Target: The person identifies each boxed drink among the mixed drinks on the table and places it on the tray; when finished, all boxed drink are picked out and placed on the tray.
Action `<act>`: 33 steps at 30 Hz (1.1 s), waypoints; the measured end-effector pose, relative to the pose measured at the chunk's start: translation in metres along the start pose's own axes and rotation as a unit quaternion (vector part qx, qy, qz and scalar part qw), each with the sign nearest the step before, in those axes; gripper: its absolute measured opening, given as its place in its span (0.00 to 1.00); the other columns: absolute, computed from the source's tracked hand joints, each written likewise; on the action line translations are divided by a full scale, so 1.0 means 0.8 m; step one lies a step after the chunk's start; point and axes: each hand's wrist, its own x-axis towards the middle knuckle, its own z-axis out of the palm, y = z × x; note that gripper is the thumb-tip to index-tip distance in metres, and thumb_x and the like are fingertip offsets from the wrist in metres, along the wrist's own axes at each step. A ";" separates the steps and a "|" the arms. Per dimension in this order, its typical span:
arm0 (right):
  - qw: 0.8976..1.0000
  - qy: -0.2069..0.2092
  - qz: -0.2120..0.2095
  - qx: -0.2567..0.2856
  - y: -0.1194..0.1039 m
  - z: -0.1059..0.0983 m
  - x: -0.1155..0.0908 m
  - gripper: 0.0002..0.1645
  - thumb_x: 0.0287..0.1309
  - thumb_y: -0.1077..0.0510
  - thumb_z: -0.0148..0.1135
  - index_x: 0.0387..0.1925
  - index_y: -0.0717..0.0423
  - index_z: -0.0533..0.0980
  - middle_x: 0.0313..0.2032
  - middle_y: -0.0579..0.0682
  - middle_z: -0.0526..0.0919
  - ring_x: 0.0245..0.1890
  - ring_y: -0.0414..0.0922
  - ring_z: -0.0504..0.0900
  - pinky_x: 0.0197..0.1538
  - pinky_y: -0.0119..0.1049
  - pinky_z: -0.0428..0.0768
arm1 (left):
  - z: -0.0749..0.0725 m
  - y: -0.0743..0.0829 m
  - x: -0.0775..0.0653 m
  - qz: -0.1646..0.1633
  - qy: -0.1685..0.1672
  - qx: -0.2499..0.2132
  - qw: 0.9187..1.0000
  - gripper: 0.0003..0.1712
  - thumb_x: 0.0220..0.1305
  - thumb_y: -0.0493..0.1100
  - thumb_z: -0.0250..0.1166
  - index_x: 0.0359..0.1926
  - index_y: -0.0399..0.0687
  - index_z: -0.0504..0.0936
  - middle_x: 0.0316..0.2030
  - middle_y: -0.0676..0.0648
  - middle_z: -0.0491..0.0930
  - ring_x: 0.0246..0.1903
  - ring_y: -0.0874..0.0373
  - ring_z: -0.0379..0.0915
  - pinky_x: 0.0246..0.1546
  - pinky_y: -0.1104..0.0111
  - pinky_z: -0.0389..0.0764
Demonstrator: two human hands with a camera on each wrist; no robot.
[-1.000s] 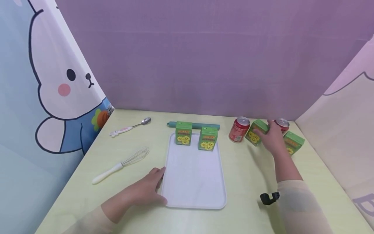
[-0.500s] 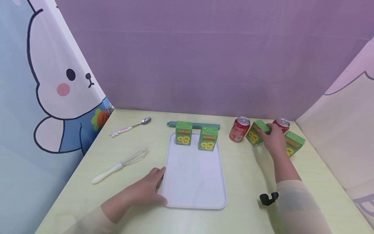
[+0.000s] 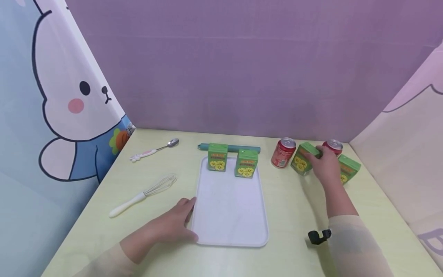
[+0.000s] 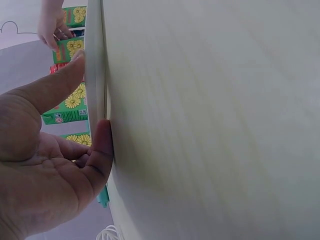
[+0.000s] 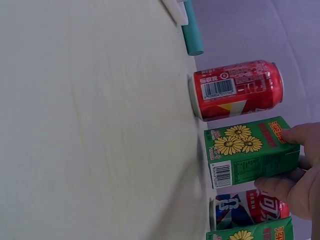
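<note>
My left hand (image 3: 174,225) holds the left rim of a white tray (image 3: 228,215) near its front corner. In the left wrist view the thumb and fingertips touch the rim, spread apart. Two green drink cartons with yellow flowers, one to the left (image 3: 217,158) and one to the right (image 3: 246,164), stand at the tray's far end. Over on the right, my right hand (image 3: 325,163) pinches another green drink carton (image 5: 250,150) by its upper end, thumb on one side and fingers on the other. Whether its base touches the table cannot be told.
Red cans flank the held carton, one left (image 3: 283,153) and one behind the hand (image 3: 333,146). Another green carton (image 3: 347,169) stands right of the wrist. A teal stick (image 3: 238,148) lies behind the tray. A whisk (image 3: 143,195) and a spoon (image 3: 155,151) lie left.
My right fingers have closed in on the green carton between the cans and now pinch its top. That carton has barely shifted. The left hand and tray have stayed put.
</note>
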 end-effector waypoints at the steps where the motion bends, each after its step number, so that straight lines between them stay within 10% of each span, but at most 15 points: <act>1: 1.000 0.003 -0.004 0.002 -0.002 -0.002 -0.001 0.49 0.65 0.33 0.51 0.73 0.62 0.56 0.68 0.67 0.63 0.67 0.68 0.62 0.64 0.64 0.62 | 0.000 0.000 0.000 0.000 0.001 0.001 1.000 0.67 0.44 0.58 0.78 0.75 0.34 0.49 0.52 0.48 0.65 0.44 0.60 0.66 0.52 0.58 0.72; 27: 0.994 0.043 -0.089 0.041 -0.105 -0.058 -0.062 0.45 0.57 0.29 0.59 0.69 0.50 0.68 0.55 0.54 0.78 0.49 0.50 0.75 0.40 0.42 0.76 | -0.002 0.000 0.001 0.006 0.000 -0.005 1.000 0.67 0.43 0.55 0.78 0.75 0.32 0.49 0.49 0.48 0.64 0.41 0.60 0.65 0.46 0.62 0.71; 33: 0.984 0.048 -0.158 0.060 -0.132 -0.051 -0.079 0.39 0.60 0.37 0.63 0.65 0.55 0.71 0.52 0.57 0.80 0.52 0.51 0.76 0.55 0.52 0.72 | -0.002 0.000 0.000 0.004 0.000 -0.004 1.000 0.67 0.44 0.55 0.78 0.75 0.32 0.49 0.49 0.48 0.64 0.42 0.60 0.65 0.48 0.61 0.71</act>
